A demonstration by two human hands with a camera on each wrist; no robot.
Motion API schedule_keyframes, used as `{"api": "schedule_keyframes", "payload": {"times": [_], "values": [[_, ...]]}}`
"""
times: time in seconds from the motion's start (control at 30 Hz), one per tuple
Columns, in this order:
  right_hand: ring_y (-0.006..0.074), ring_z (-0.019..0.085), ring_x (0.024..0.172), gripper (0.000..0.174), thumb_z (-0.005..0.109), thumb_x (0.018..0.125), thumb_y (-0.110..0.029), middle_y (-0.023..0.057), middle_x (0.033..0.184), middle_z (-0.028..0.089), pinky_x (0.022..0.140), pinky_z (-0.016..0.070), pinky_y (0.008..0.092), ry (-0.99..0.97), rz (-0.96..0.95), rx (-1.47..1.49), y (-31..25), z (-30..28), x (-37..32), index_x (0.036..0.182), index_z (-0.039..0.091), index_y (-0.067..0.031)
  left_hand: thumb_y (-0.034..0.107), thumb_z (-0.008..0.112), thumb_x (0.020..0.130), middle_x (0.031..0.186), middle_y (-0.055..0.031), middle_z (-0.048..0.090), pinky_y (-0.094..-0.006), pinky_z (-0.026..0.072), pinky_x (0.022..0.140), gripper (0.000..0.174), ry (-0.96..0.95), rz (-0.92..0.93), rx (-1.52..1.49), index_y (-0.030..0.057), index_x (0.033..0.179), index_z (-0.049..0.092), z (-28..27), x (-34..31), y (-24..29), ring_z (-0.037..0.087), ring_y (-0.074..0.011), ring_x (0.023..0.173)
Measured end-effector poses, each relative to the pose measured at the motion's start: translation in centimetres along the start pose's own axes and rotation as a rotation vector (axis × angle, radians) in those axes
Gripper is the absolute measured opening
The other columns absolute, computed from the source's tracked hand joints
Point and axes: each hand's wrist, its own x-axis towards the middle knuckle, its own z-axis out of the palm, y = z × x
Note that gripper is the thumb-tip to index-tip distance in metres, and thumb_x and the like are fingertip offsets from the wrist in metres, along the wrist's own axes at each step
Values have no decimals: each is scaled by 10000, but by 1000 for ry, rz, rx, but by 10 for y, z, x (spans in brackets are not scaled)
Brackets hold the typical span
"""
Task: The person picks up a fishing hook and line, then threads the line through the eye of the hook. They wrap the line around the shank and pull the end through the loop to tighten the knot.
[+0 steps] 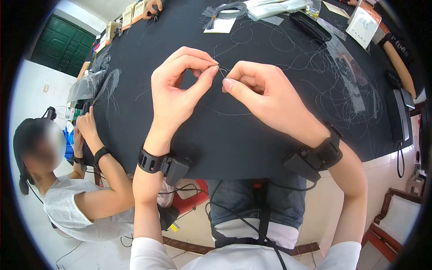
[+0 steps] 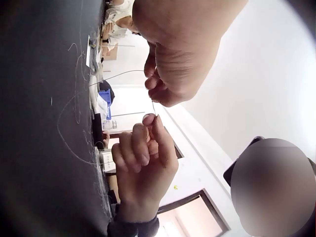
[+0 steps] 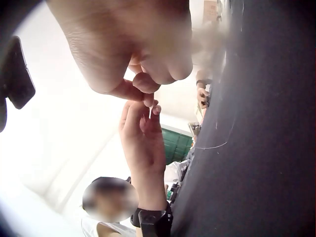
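Above the dark tabletop, my left hand (image 1: 175,90) pinches a thin grey strand (image 1: 222,70) between thumb and forefinger. My right hand (image 1: 272,92) faces it close by on the right, thumb against the curled forefinger, gripping the same strand. Only a short length spans the gap between the fingertips, as the left wrist view also shows of the strand (image 2: 154,107). A longer curve of strand (image 2: 63,131) trails from the right hand toward the cloth there. In the right wrist view the left hand (image 3: 144,143) sits just below the right hand (image 3: 133,54), fingertips nearly meeting.
Loose tangled strands (image 1: 310,81) spread over the right side of the table (image 1: 225,148). At the back lie a coiled bundle (image 1: 222,14), clear plastic bags (image 1: 274,8) and a black case (image 1: 310,26). Another person (image 1: 90,193) works at the left, near plastic bags (image 1: 87,83).
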Motion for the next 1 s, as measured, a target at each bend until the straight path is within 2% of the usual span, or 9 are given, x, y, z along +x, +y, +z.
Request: {"api": "schedule_keyframes", "payload": {"times": [0.2, 0.4, 1.0], "values": [[116, 423, 403, 164, 561, 788, -112, 79, 470, 490, 423, 325, 262, 6, -36, -94, -9, -4, 0, 717, 581, 34, -60, 622, 685, 806, -53, 611, -210, 414, 617, 79, -55, 9, 22, -6, 743, 623, 1, 0, -1, 531, -95, 697], [102, 450, 411, 160, 560, 780, -112, 72, 477, 505, 423, 333, 242, 28, -68, -111, -9, -10, 1, 719, 594, 32, -56, 628, 681, 805, -55, 613, -214, 430, 624, 78, -111, 11, 29, -6, 741, 620, 1, 0, 0, 546, -103, 698], [77, 404, 413, 180, 565, 779, -139, 45, 457, 464, 417, 297, 248, 167, -128, -121, 7, -15, 9, 733, 613, 28, -82, 629, 684, 831, -77, 614, -223, 456, 649, 109, -231, 40, -72, -11, 767, 632, -2, -1, 1, 580, -129, 718]]}}
